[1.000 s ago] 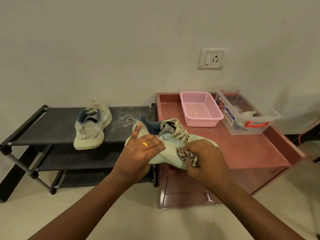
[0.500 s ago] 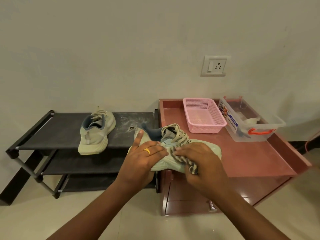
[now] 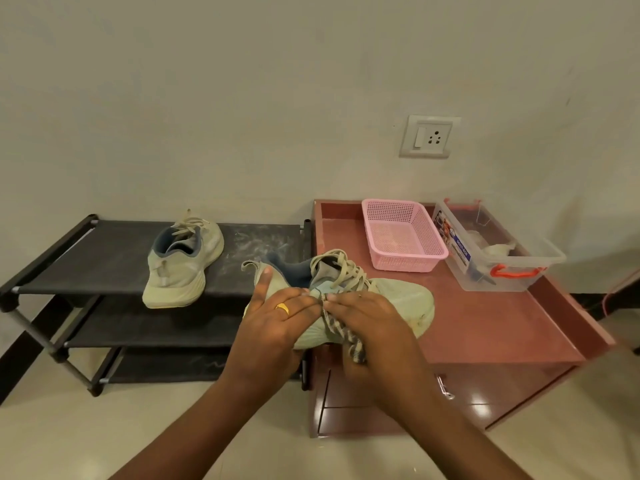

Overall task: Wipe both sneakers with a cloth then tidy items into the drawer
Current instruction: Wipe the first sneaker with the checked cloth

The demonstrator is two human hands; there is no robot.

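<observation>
My left hand (image 3: pixel 277 323) grips the heel half of a pale green sneaker (image 3: pixel 398 299), index finger raised along its heel. The shoe is held in the air over the gap between the shoe rack and the cabinet, toe pointing right. My right hand (image 3: pixel 370 323) holds a striped grey cloth (image 3: pixel 346 336) pressed against the sneaker's near side, below the laces. The second pale sneaker (image 3: pixel 181 263) stands on the top shelf of the black shoe rack (image 3: pixel 86 258), toe pointing away. The drawers (image 3: pixel 381 396) of the red-brown cabinet are shut.
On the cabinet top (image 3: pixel 485 323) stand a pink plastic basket (image 3: pixel 401 233) and a clear storage box with an orange handle (image 3: pixel 498 251) holding small items. A wall socket (image 3: pixel 429 136) is above. White dust marks the rack's top shelf.
My right hand with the cloth has slid left along the sneaker's side, toward my left hand. The camera view has shifted slightly; the shoe stays held in the same place.
</observation>
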